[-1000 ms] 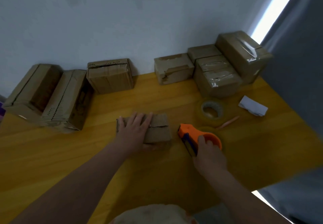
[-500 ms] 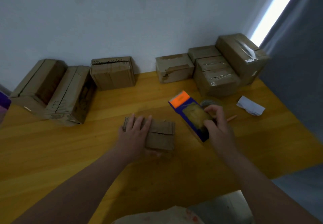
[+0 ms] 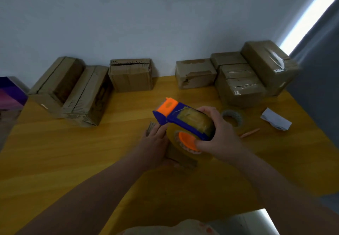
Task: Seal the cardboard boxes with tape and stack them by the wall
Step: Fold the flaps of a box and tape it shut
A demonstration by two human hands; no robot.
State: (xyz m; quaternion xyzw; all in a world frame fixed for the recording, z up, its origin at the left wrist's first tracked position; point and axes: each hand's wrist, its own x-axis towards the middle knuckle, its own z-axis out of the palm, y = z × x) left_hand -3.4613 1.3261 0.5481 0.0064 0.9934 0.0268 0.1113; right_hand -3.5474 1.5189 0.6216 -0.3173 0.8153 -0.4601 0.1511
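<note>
Head view: right hand (image 3: 218, 139) curls around the dispenser (image 3: 183, 119), raised over the box (image 3: 183, 161) at the desk (image 3: 73, 152) middle; left hand (image 3: 154, 146) lies flat on that box, fingers straight, with other boxes (image 3: 240, 86) along the back edge.

White paper (image 3: 276, 121) lies near an orange stick (image 3: 250, 133) on the table (image 3: 73, 152)

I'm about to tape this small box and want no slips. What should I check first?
1. Flat left hand presses box: ok.
2. Grip of right hand on dispenser: ok.
3. Nose of dispenser above box: ok.
4. Flaps closed: cannot tell, hidden.
5. Tape end free: cannot tell.
6. Left fingers clear of tape path: not ok, they seem to lie under the nose.
</note>
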